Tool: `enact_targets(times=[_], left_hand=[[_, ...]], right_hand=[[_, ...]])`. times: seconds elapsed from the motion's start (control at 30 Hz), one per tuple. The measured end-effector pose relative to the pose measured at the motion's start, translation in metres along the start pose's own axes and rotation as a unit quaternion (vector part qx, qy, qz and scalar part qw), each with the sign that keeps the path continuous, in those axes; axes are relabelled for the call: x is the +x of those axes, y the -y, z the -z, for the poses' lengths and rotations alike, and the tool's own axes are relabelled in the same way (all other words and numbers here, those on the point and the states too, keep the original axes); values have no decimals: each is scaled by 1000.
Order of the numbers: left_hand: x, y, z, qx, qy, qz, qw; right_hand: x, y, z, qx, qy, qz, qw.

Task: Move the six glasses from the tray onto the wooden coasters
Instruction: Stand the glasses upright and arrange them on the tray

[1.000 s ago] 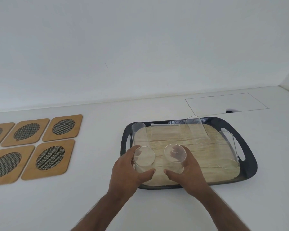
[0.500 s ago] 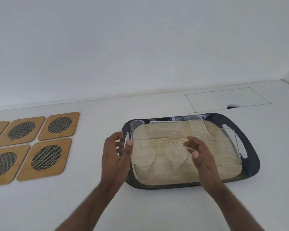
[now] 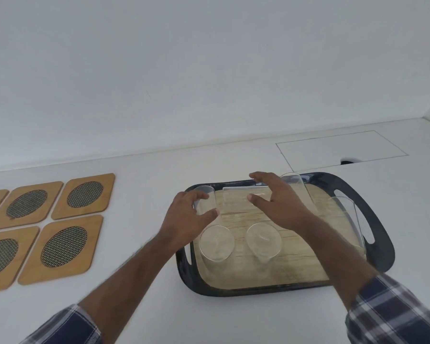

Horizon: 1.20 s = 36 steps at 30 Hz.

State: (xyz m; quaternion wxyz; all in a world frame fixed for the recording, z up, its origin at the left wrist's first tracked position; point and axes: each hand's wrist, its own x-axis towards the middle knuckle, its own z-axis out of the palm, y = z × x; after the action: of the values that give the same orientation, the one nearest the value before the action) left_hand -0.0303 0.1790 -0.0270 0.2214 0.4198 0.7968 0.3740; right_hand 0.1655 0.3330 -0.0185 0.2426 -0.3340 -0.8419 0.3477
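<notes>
All six glasses stand upright on the tray [image 3: 382,202], none yet on the wooden coasters [image 3: 65,247], which lie well apart to our left on the bench [image 3: 146,281]. Our left hand [image 3: 184,219] spreads wide just beside the back-left glass [image 3: 206,197]; our right hand [image 3: 278,204] opens over the back-middle glass [image 3: 243,199]. Neither holds anything. We judge each hand nearest its own back-row glass. The clear walls are hard to trace, and the coasters run off the frame's left edge.
</notes>
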Motion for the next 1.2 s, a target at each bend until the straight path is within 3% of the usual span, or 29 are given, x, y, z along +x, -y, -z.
enact_targets(times=[0.1, 0.33, 0.47, 0.6, 0.97, 1.2], left_hand=[[6, 8, 2, 15, -1, -9, 1000], [15, 19, 2, 71, 81, -54, 993], [23, 19, 8, 110, 165, -87, 976], [27, 18, 5, 139, 169, -91, 972], [20, 27, -15, 140, 103, -88, 981], [18, 28, -20, 100, 84, -74, 989]], right_hand=[[8, 0, -6, -43, 37, -7, 998], [23, -5, -9, -179, 146, -18, 973], [31, -2, -13, -282, 159, 7, 946], [39, 3, -25, -347, 164, 3, 924], [32, -7, -44, -280, 82, -59, 955], [23, -20, -30, 13, -53, -95, 994]])
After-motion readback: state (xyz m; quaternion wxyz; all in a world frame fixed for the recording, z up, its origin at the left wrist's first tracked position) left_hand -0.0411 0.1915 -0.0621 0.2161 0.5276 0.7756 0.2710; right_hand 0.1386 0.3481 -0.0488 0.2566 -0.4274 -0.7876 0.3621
